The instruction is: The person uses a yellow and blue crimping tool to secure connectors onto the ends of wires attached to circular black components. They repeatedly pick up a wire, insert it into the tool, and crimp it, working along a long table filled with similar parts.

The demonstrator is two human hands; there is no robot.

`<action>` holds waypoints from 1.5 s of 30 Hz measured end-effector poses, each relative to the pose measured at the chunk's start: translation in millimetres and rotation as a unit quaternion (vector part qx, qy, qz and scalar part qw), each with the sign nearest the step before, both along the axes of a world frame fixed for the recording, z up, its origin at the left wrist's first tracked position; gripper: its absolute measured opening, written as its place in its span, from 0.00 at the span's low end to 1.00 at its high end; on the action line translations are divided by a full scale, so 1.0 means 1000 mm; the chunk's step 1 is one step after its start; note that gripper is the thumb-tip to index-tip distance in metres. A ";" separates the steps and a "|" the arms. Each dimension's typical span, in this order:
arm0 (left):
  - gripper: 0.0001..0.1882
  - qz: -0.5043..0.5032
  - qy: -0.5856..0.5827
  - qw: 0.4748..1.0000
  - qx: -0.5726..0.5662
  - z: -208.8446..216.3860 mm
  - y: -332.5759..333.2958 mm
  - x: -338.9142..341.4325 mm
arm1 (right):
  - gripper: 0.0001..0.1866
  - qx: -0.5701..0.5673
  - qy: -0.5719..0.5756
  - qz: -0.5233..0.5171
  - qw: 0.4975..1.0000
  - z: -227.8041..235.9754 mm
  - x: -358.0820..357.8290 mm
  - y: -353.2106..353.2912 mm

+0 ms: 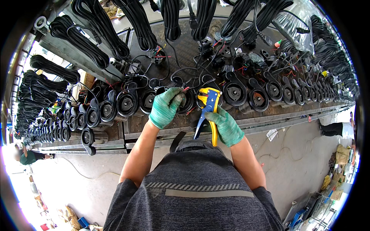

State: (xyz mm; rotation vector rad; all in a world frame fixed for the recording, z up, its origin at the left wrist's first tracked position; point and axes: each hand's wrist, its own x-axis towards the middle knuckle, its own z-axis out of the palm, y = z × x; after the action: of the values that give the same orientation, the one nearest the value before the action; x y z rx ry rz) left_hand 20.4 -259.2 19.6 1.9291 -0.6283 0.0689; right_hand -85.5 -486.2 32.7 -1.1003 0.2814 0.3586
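Note:
In front of my chest, at the bench edge, both hands wear green knit gloves. My left hand (165,108) is closed in a pinch on a thin wire with a reddish end (186,89), its tip pointing right. My right hand (225,125) grips a yellow and blue wire stripper (210,102) by its handles, jaws turned away from me. The tool's head is a little right of the wire tip and apart from it. Behind both hands, round black motor housings with dark discs (234,94) stand in a row; the left glove partly hides one.
Bundles of black cable (169,21) hang above the far side of the bench (185,57). Loose coloured wires and small black parts lie behind the housings. A clear plastic bag (296,25) hangs at the far right. Another person (337,129) stands at the right edge.

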 end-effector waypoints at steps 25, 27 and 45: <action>0.13 -0.069 -0.096 0.988 0.104 0.009 0.006 0.003 | 0.24 0.016 -0.049 0.078 0.996 0.022 0.009 0.002; 0.12 -0.075 -0.100 0.986 0.109 0.012 0.004 0.003 | 0.23 0.008 -0.050 0.076 0.996 0.025 0.009 0.002; 0.10 -0.047 -0.108 0.989 0.090 0.011 0.000 0.016 | 0.25 0.045 -0.104 -0.044 0.993 -0.005 0.020 0.013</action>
State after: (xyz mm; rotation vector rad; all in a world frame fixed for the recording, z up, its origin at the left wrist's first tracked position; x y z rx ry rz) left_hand 36.9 -259.5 30.1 2.0791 -0.8960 0.1676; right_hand -65.4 -473.3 27.8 -1.0236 0.1282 0.1740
